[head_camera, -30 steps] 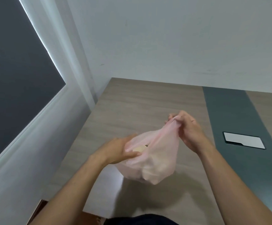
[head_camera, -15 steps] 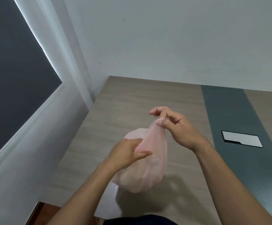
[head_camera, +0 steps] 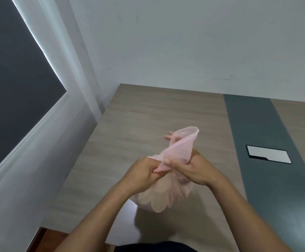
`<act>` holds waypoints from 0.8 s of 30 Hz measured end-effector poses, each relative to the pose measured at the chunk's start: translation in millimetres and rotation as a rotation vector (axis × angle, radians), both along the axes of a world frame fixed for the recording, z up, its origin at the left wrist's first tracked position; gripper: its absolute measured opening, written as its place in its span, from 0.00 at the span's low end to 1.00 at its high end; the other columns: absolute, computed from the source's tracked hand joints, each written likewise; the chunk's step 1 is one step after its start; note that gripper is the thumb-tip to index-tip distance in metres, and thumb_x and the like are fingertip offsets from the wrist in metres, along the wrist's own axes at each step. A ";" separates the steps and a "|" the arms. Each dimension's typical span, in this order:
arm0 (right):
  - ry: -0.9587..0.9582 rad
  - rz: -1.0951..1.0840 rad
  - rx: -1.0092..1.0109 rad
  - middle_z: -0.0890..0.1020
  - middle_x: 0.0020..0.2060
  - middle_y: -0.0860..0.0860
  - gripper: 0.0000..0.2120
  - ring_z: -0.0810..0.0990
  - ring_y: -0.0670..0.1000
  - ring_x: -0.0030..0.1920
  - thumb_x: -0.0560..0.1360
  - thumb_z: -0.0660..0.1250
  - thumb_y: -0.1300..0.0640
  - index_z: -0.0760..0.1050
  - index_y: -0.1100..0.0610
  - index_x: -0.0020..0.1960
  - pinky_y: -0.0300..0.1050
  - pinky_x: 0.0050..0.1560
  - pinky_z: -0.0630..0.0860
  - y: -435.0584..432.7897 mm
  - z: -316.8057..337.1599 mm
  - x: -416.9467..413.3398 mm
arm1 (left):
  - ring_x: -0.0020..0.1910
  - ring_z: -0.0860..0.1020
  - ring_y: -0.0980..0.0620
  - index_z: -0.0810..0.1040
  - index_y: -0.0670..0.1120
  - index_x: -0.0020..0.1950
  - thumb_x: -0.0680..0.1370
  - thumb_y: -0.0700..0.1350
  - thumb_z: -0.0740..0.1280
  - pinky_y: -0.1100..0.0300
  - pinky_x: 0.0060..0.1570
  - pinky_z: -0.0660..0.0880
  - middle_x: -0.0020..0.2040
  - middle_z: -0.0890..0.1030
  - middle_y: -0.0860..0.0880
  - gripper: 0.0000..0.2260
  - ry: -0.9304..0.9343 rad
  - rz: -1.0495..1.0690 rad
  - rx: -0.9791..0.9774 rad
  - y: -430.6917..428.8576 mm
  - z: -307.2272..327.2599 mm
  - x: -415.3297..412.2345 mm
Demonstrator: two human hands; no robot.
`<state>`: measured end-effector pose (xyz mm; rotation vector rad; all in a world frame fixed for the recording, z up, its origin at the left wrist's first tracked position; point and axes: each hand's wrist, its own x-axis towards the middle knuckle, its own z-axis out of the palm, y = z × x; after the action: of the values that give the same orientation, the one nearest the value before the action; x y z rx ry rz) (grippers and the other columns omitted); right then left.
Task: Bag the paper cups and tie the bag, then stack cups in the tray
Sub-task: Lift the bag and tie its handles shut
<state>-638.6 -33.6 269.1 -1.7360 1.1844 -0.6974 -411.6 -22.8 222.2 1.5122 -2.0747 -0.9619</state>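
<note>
I hold the pink bag (head_camera: 163, 195) up over the wooden surface (head_camera: 148, 113). My left hand (head_camera: 142, 176) pinches a strip of its neck, and my right hand (head_camera: 193, 170) grips the gathered plastic just beside it. The bag's loose top stands above my fingers (head_camera: 168, 163). A white plate (head_camera: 269, 156) sits in the surface's dark stripe (head_camera: 268, 128).

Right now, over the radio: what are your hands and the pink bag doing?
Left hand pinching one strip of pink bag. Right hand gripping its neck. Bag not knotted yet. Nothing in the way.
</note>
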 end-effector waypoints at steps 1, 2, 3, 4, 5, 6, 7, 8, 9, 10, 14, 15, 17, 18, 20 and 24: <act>-0.025 -0.026 -0.018 0.73 0.77 0.35 0.24 0.71 0.33 0.76 0.82 0.71 0.37 0.74 0.40 0.76 0.33 0.71 0.74 0.3 0.8 5.9 | 0.35 0.82 0.47 0.87 0.43 0.43 0.83 0.65 0.72 0.47 0.37 0.78 0.38 0.86 0.45 0.25 0.011 0.011 0.028 1.0 0.2 -2.7; -0.084 -0.048 -0.006 0.75 0.76 0.34 0.19 0.71 0.30 0.75 0.86 0.66 0.41 0.77 0.42 0.75 0.30 0.70 0.72 1.6 1.3 10.5 | 0.35 0.81 0.48 0.87 0.42 0.44 0.82 0.63 0.74 0.46 0.37 0.78 0.39 0.86 0.43 0.24 0.041 0.027 0.070 1.2 -0.8 -3.5; -0.170 -0.077 0.033 0.78 0.75 0.36 0.17 0.72 0.30 0.75 0.89 0.62 0.44 0.80 0.45 0.74 0.29 0.70 0.72 2.9 1.4 14.3 | 0.36 0.80 0.50 0.87 0.43 0.47 0.80 0.63 0.77 0.51 0.37 0.76 0.41 0.86 0.41 0.22 0.113 0.050 0.116 2.7 2.1 -3.6; -0.276 -0.129 0.087 0.81 0.73 0.39 0.17 0.75 0.33 0.74 0.90 0.59 0.46 0.82 0.48 0.72 0.31 0.69 0.74 3.8 1.0 16.7 | 0.38 0.81 0.53 0.89 0.46 0.53 0.77 0.63 0.80 0.56 0.39 0.77 0.44 0.87 0.42 0.21 0.219 0.100 0.168 4.2 5.6 -1.4; -0.405 -0.194 0.165 0.85 0.70 0.43 0.20 0.81 0.37 0.70 0.91 0.57 0.48 0.84 0.54 0.70 0.35 0.66 0.78 3.4 1.4 17.6 | 0.42 0.82 0.54 0.90 0.51 0.62 0.74 0.63 0.80 0.60 0.42 0.79 0.47 0.89 0.45 0.22 0.350 0.172 0.213 4.8 10.9 1.8; -0.561 -0.261 0.269 0.87 0.67 0.48 0.23 0.86 0.44 0.63 0.91 0.55 0.49 0.85 0.60 0.67 0.39 0.59 0.82 3.1 2.8 18.2 | 0.45 0.84 0.53 0.87 0.56 0.70 0.74 0.62 0.79 0.60 0.46 0.81 0.50 0.89 0.50 0.26 0.482 0.270 0.233 4.9 12.7 6.6; -0.718 -0.321 0.371 0.89 0.63 0.54 0.25 0.87 0.52 0.58 0.91 0.55 0.50 0.85 0.66 0.64 0.44 0.54 0.83 2.4 5.8 18.2 | 0.50 0.86 0.52 0.83 0.58 0.75 0.77 0.63 0.77 0.59 0.51 0.83 0.55 0.88 0.53 0.27 0.631 0.372 0.246 3.9 12.3 12.9; -0.849 -0.373 0.450 0.90 0.58 0.59 0.27 0.87 0.58 0.54 0.90 0.55 0.49 0.85 0.69 0.57 0.49 0.54 0.82 0.6 9.8 17.3 | 0.57 0.87 0.51 0.81 0.57 0.78 0.80 0.62 0.74 0.56 0.57 0.84 0.62 0.88 0.53 0.26 0.780 0.484 0.264 0.6 8.8 21.2; -0.946 -0.415 0.501 0.90 0.49 0.61 0.26 0.87 0.59 0.50 0.89 0.56 0.49 0.83 0.68 0.50 0.52 0.56 0.81 -0.5 13.3 15.4 | 0.62 0.87 0.50 0.80 0.54 0.80 0.85 0.59 0.70 0.55 0.59 0.85 0.68 0.86 0.50 0.24 0.970 0.565 0.309 -1.5 6.2 28.3; -1.022 -0.440 0.520 0.85 0.39 0.59 0.24 0.86 0.58 0.43 0.89 0.57 0.50 0.78 0.65 0.44 0.54 0.60 0.81 -1.7 15.0 13.9 | 0.64 0.86 0.49 0.78 0.50 0.81 0.88 0.54 0.66 0.56 0.59 0.86 0.71 0.84 0.47 0.22 1.104 0.618 0.356 -3.3 4.1 36.1; -1.130 -0.449 0.501 0.63 0.30 0.52 0.20 0.68 0.53 0.30 0.89 0.59 0.50 0.65 0.53 0.39 0.53 0.67 0.82 -9.1 18.8 12.5 | 0.76 0.82 0.46 0.73 0.43 0.83 0.88 0.64 0.56 0.52 0.72 0.82 0.78 0.81 0.39 0.33 1.305 0.526 0.343 4.9 2.4 60.6; -1.160 -0.440 0.513 0.62 0.30 0.52 0.21 0.66 0.52 0.31 0.89 0.59 0.49 0.64 0.52 0.38 0.51 0.66 0.83 -10.6 20.4 12.0 | 0.77 0.80 0.47 0.73 0.44 0.82 0.83 0.71 0.57 0.52 0.73 0.81 0.79 0.81 0.42 0.39 1.298 0.518 0.376 5.7 0.8 60.3; -1.208 -0.426 0.511 0.61 0.30 0.51 0.23 0.64 0.52 0.32 0.89 0.59 0.48 0.65 0.52 0.37 0.49 0.65 0.83 -14.5 24.3 12.7 | 0.80 0.78 0.46 0.75 0.50 0.81 0.72 0.82 0.60 0.49 0.75 0.80 0.79 0.81 0.46 0.49 1.153 0.441 0.423 15.0 -6.9 61.0; -1.212 -0.420 0.503 0.60 0.31 0.52 0.23 0.63 0.52 0.33 0.89 0.60 0.47 0.65 0.52 0.36 0.49 0.65 0.83 -16.1 25.2 12.9 | 0.80 0.78 0.46 0.77 0.54 0.81 0.69 0.85 0.59 0.46 0.76 0.78 0.79 0.81 0.47 0.50 1.021 0.393 0.433 22.5 -9.8 60.3; -1.182 -0.399 0.486 0.59 0.32 0.53 0.24 0.63 0.53 0.36 0.89 0.60 0.46 0.65 0.52 0.36 0.47 0.63 0.84 -19.0 24.1 14.0 | 0.76 0.82 0.47 0.83 0.60 0.75 0.72 0.83 0.59 0.48 0.72 0.81 0.74 0.86 0.50 0.41 0.817 0.354 0.392 29.7 -6.2 58.1; -1.037 -0.399 0.523 0.61 0.31 0.54 0.26 0.71 0.58 0.43 0.88 0.60 0.43 0.65 0.53 0.34 0.46 0.61 0.82 -18.5 17.1 19.8 | 0.66 0.84 0.67 0.84 0.57 0.69 0.89 0.59 0.61 0.74 0.61 0.79 0.62 0.89 0.67 0.16 0.596 0.345 0.260 19.4 21.9 32.3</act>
<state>-618.8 -52.1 286.2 -0.5239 0.8277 -1.1898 -379.3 -3.4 244.1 1.4093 -1.2679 -1.3698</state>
